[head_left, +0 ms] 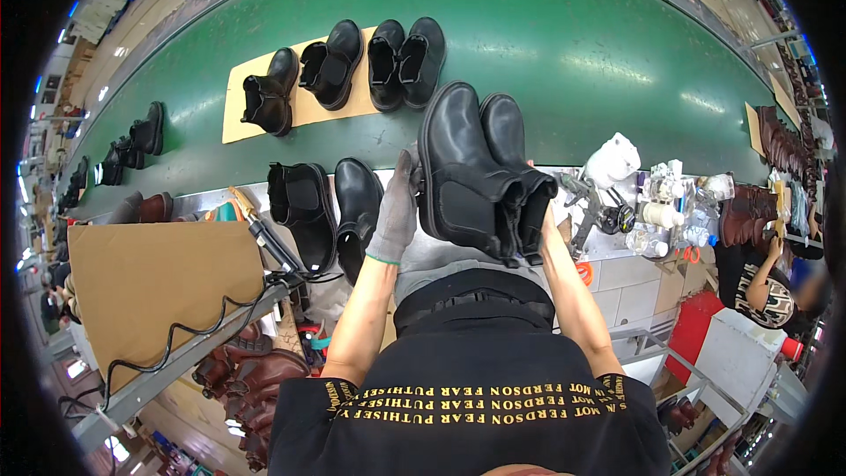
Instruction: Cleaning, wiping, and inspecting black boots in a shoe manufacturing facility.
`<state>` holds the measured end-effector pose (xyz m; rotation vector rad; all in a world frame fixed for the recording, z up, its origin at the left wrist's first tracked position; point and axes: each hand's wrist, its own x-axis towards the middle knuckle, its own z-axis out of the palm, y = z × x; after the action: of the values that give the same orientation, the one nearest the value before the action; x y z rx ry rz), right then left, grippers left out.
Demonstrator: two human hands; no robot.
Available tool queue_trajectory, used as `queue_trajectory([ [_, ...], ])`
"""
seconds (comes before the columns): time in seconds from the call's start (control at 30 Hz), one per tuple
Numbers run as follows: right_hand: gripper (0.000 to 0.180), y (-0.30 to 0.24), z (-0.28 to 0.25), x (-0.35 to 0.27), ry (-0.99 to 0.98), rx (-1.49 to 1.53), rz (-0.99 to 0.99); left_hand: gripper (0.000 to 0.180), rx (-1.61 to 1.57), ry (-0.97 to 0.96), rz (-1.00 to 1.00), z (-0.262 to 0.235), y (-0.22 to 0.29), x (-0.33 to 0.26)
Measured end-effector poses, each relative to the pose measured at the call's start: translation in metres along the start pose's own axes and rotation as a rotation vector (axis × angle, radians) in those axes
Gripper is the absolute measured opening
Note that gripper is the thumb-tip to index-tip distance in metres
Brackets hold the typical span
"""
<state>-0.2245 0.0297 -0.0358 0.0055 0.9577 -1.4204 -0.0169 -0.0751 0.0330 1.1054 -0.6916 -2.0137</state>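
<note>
A pair of black ankle boots with elastic side panels is held up in front of my body, toes pointing away and openings toward me. My left hand, in a grey glove, presses along the outer side of the left boot and supports it. My right hand is mostly hidden behind the right boot; only its edge and a fingertip show beside the shaft. Left of my gloved hand, two more black boots lie on the near ledge.
On the green conveyor belt, more black boots lie on a cardboard sheet. A hot-air tool and a cardboard panel are at left. Bottles and thread spools crowd the right ledge. Another person is at far right.
</note>
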Motion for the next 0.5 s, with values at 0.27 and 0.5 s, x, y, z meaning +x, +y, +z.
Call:
queue_trajectory([
  [0.27,0.042,0.010,0.004,0.001,-0.064,0.044,-0.133,0.046,0.043,-0.023,-0.017,-0.004,-0.001,0.005],
  [0.5,0.044,0.032,-0.016,0.007,0.014,0.047,0.069,0.040,0.070,0.130,-0.127,-0.038,-0.054,0.006],
])
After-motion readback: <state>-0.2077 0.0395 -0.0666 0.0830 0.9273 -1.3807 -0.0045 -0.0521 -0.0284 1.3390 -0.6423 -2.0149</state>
